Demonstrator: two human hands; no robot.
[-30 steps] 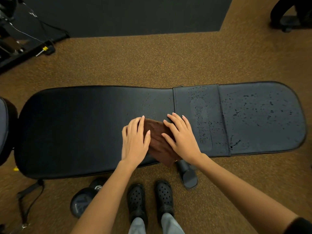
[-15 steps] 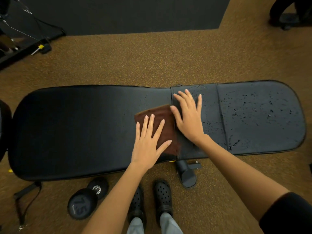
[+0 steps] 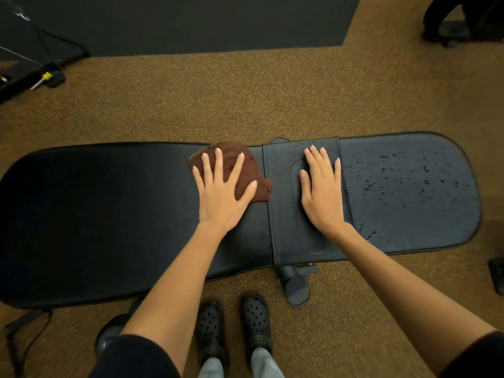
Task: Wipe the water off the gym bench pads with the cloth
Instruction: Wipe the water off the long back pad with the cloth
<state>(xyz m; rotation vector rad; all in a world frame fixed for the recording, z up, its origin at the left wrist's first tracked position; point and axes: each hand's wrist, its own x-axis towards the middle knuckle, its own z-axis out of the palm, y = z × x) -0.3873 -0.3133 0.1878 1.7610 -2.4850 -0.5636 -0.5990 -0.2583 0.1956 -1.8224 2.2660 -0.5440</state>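
A black gym bench lies flat across the view, with a long pad (image 3: 109, 214) on the left and a shorter pad (image 3: 409, 186) on the right. Water droplets (image 3: 381, 184) speckle the right pad. A brown cloth (image 3: 253, 170) lies at the far edge of the long pad, beside the seam. My left hand (image 3: 222, 192) presses flat on the cloth with its fingers spread. My right hand (image 3: 321, 192) rests flat and bare on the middle panel (image 3: 283, 214) right of the seam, off the cloth.
A dumbbell (image 3: 109, 336) lies on the brown carpet under my left arm, near my black shoes (image 3: 231, 328). A bench adjuster knob (image 3: 296, 287) sticks out at the near edge. Black equipment (image 3: 41, 69) sits far left, and a chair base (image 3: 458, 25) far right.
My left hand has pushed the cloth from the near edge of the long pad to its far edge. My right hand has come off the cloth and moved right onto the middle panel.
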